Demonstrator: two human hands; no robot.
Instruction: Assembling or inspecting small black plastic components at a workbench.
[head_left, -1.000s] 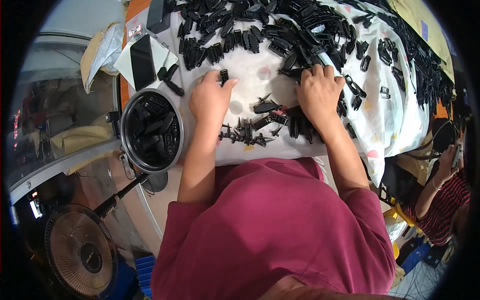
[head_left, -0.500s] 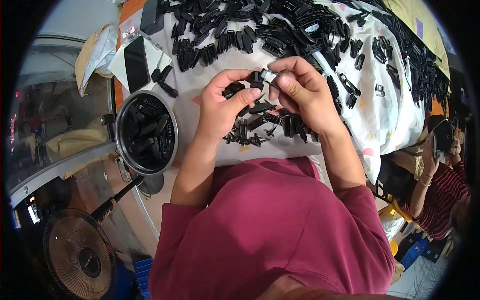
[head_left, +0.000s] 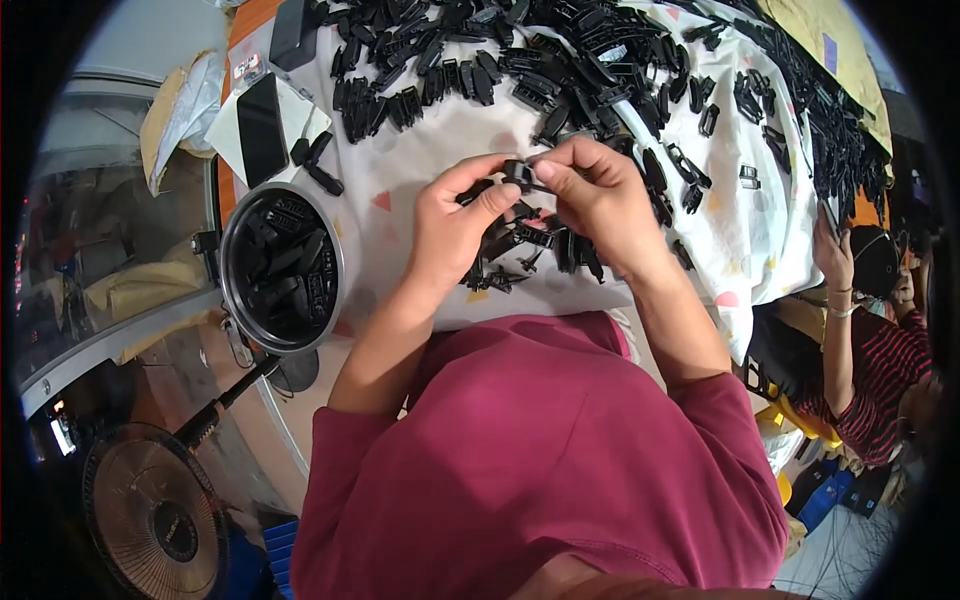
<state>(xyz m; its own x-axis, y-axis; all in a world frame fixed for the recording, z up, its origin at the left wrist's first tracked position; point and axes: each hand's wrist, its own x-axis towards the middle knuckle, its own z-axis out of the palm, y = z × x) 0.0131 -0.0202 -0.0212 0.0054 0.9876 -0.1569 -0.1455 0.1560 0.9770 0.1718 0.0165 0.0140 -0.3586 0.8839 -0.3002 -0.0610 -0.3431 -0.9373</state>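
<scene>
Over the white cloth, I see both hands close together at one small black part. The left hand is almost closed — its thumb and first finger pinch the part from the left side. A dark shape shows in the bend of that hand too, but I cannot tell if it is held or lies on the cloth behind. The right hand is almost closed as well, and its thumb and first finger grip the same part from the right. I cannot see the tips of its other fingers well. The part sits up between the two hands, and the fingers hide much of it, so I cannot tell its full shape.

Just below the hands, some loose black pieces lie on the cloth. Past the hands I see a big heap of black parts, all piled up and messy. To the left is a round bowl with more black parts inside. Farther up that side, a dark phone lies on something flat and white — and a few black bits rest near it.
</scene>
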